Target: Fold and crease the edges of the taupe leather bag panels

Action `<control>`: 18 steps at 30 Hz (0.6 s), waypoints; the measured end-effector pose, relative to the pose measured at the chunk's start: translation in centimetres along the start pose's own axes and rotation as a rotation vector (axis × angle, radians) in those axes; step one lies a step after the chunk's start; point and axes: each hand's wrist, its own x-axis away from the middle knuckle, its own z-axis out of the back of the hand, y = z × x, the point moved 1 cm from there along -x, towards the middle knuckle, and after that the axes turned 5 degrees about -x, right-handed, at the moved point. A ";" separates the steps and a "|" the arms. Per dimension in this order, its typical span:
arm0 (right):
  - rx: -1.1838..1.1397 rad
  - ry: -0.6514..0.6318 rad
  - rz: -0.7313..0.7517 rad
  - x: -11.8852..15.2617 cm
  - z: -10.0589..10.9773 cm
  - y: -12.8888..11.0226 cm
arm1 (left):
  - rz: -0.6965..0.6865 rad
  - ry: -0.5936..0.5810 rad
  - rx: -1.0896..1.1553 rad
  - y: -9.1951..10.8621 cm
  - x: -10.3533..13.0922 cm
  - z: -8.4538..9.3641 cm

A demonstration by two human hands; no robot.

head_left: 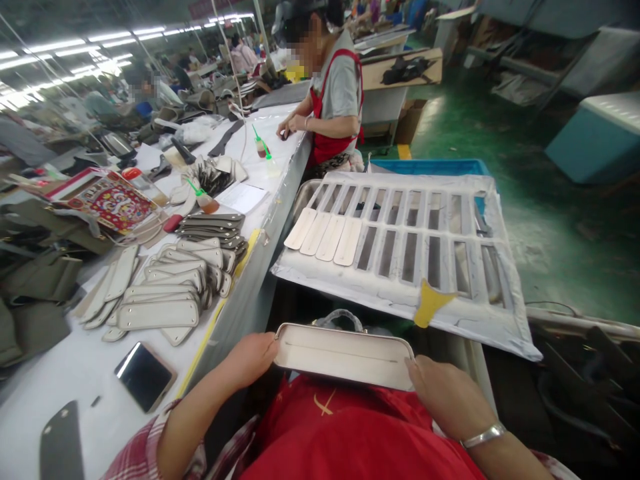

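A long cream panel with rounded corners and a dark edge (343, 355) is stretched level between my two hands, just above my red apron. My left hand (257, 359) pinches its left end, and my right hand (435, 383) grips its right end. A thin line runs along the panel's middle. Behind it shows a clear curved handle (340, 315), its lower part hidden. Ahead on the right lies a white slotted frame (400, 230), with several similar cream panels (325, 237) side by side at its left. A yellow piece (433, 303) sticks to its front edge.
On the white table (100, 380) at left lie piles of cream strips (160, 313), dark strips (213, 230), a phone (145, 377) and green-tipped bottles (205, 200). A co-worker in a red apron (333, 93) works at its far edge. A blue crate (430, 167) stands behind the frame.
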 end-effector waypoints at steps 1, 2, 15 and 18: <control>0.001 -0.002 0.004 0.0 0.1 0.0 | 0.001 -0.002 0.023 -0.1 0.0 0.0; 0.001 -0.004 0.006 0.0 0.1 0.0 | 0.002 -0.002 0.052 -0.2 -0.1 -0.1; 0.027 0.012 -0.035 -0.2 -0.2 -0.1 | 0.001 -0.089 0.773 -2.5 0.0 -2.2; 0.005 0.000 -0.071 -0.3 -0.3 -0.1 | 0.030 -0.102 1.009 -3.1 -0.2 -3.9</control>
